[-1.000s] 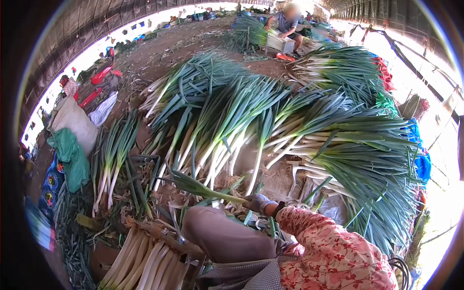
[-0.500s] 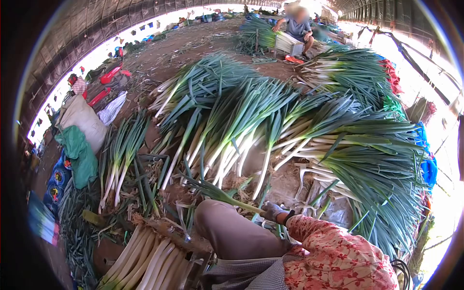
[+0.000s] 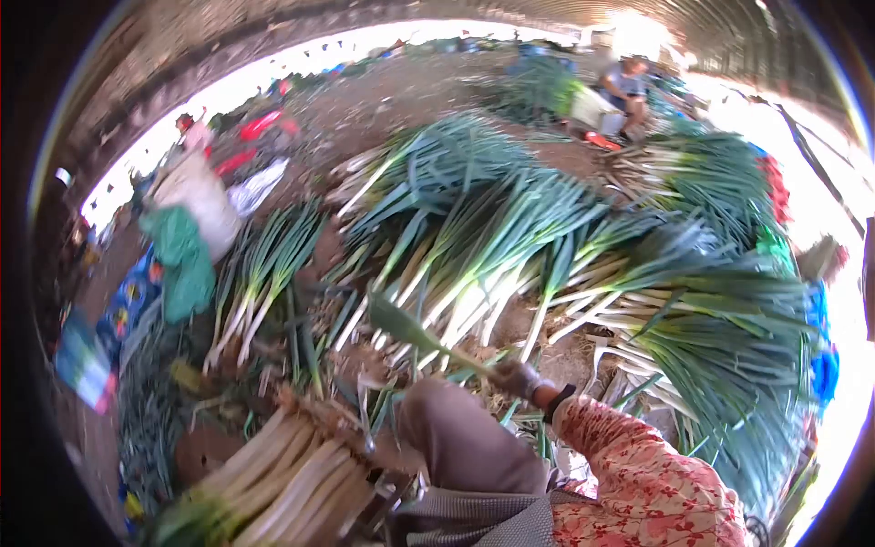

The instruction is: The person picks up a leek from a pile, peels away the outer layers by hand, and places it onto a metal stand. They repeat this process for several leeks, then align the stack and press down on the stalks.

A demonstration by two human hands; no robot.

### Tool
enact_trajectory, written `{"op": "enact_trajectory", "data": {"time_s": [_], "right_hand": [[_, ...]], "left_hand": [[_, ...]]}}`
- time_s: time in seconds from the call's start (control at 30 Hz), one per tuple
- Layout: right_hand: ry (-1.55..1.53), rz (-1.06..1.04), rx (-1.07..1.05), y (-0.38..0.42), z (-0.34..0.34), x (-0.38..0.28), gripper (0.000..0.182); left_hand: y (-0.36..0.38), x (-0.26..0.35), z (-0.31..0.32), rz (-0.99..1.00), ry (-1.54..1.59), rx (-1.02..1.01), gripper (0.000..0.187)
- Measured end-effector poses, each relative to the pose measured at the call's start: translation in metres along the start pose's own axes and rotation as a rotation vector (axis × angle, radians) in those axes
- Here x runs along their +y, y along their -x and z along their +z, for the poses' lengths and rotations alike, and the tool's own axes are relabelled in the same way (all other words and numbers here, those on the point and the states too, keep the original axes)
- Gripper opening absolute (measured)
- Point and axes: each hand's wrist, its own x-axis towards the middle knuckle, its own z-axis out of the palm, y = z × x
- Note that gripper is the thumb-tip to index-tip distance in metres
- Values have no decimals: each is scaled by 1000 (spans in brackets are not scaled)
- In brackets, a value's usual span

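My right hand (image 3: pixel 516 378), in a greyish glove and below a floral sleeve, is closed around the pale end of a single leek (image 3: pixel 410 330). The leek's green leaf end points up and left, over the front of the large leek pile (image 3: pixel 497 246). My left hand is out of view. At the lower left, a bundle of thick leeks (image 3: pixel 292 474) lies with its roots toward my bent knee (image 3: pixel 456 438). Several thinner leeks (image 3: pixel 260 292) lie on the ground beyond the bundle.
More leeks (image 3: pixel 729 337) are heaped on the right. A green bag (image 3: pixel 180 260) and a pale sack (image 3: pixel 196 202) stand at the left, near a white bag (image 3: pixel 258 186). A person (image 3: pixel 626 91) sits at the back beside another leek pile (image 3: pixel 538 88).
The view has shifted, so the piles appear farther right and lower. My right hand has raised the leek, and its leaf end now points more steeply upward.
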Motion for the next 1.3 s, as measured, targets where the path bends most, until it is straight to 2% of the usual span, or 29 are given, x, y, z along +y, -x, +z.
{"op": "enact_trajectory", "data": {"time_s": [0.03, 0.07, 0.1, 0.13, 0.17, 0.2, 0.27, 0.33, 0.4, 0.47, 0.5, 0.57, 0.6, 0.7, 0.73, 0.83, 0.87, 0.93, 1.07, 1.1, 1.23, 1.3], "right_hand": [[248, -390, 119, -44, -1, 36, 24], [537, -740, 361, -85, -2, 70, 21], [499, -611, 239, -67, -17, -8, 24], [470, -474, 131, -42, -34, -96, 30], [649, -808, 201, -97, -37, -63, 33], [128, -834, 10, -130, -41, -71, 30], [-425, -708, -40, -150, -19, -159, 26], [-102, -899, 121, -117, 9, -253, 32], [37, -814, 226, -63, 41, -343, 35], [-311, -1061, 169, -31, 91, -396, 36], [-231, -999, 151, -8, 110, -417, 33], [-479, -1101, -183, 13, 172, -442, 27], [-814, -1242, -518, 8, 210, -444, 25], [-83, -1574, 39, 57, 295, -403, 29], [-10, -1558, 25, 71, 331, -377, 26], [106, -1314, -515, 102, 381, -301, 31], [91, -1362, -402, 109, 381, -291, 30], [145, -1318, -442, 108, 384, -292, 30], [194, -1346, -388, 114, 378, -297, 32], [123, -1321, -439, 112, 377, -297, 31], [90, -1291, -471, 108, 382, -292, 30], [124, -1255, -453, 120, 377, -287, 29]], "left_hand": [[7, -6, 11, -25, 88, 59, 26], [71, -70, 119, 51, 103, -138, 34], [61, -49, 96, -43, 32, -214, 35], [51, -37, 83, -40, 101, -88, 34], [47, -32, 73, -21, 141, -31, 35], [39, -28, 65, -29, 151, 6, 32], [30, -21, 44, -135, 145, -86, 23], [35, -19, 43, -215, 142, -97, 19], [31, -17, 35, -214, 156, -97, 20], [30, -15, 38, -232, 162, -103, 20], [29, -15, 37, -233, 180, -96, 20], [28, -15, 37, -222, 179, -86, 20], [27, -15, 36, -224, 174, -80, 20], [26, -14, 35, -228, 177, -64, 19], [26, -16, 34, -234, 173, -68, 19], [22, -13, 32, -225, 169, -88, 15], [26, -14, 38, -202, 134, -76, 19], [25, -12, 37, -293, 157, -129, 26], [28, -14, 42, -251, 92, -56, 40], [25, -13, 40, -256, 94, -76, 45], [29, -15, 41, -263, 46, -196, 43], [26, -15, 40, -255, -3, -169, 42]]}}
